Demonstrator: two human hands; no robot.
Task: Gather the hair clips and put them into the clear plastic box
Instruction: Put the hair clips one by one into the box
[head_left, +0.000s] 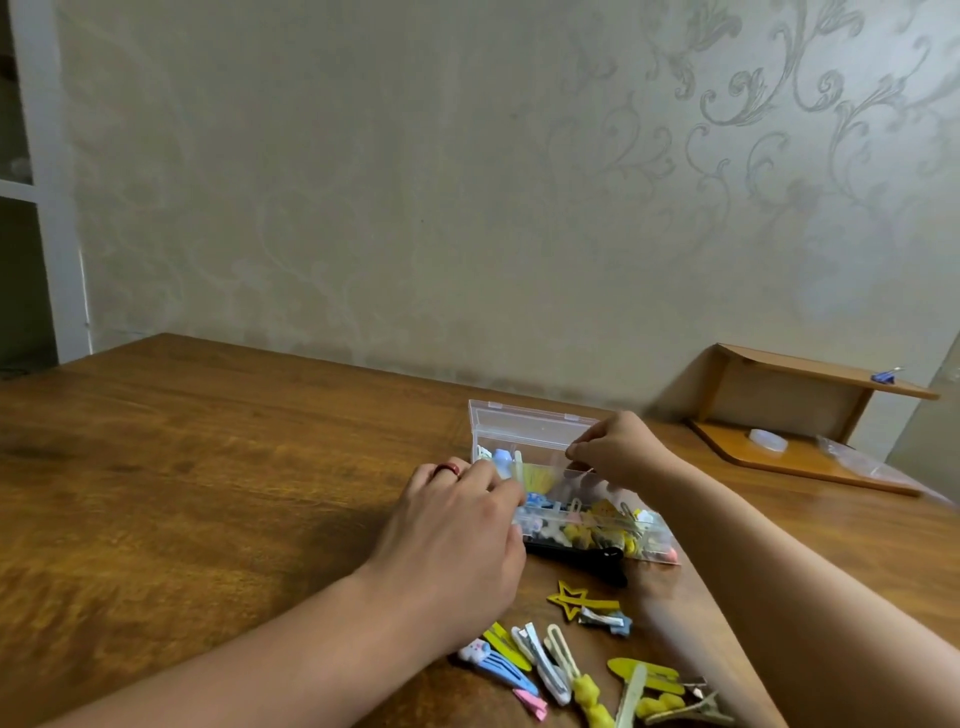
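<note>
Many hair clips (582, 519) are already packed in the clear plastic box (519, 423) — steadied by the left hand (457, 525). Something thin is pinched by the right hand (615, 449); a dozen-odd loose clips (561, 670) below the wrists remain ungathered.

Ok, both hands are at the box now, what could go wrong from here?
The clear plastic box already looks crowded, so more clips may spill over its rim. The left hand is at its near corner and the right hand by the raised lid; a nudge could slide or tip it. The black clip lies against the front wall and could be overlooked, like the loose clips near the table edge.
</note>
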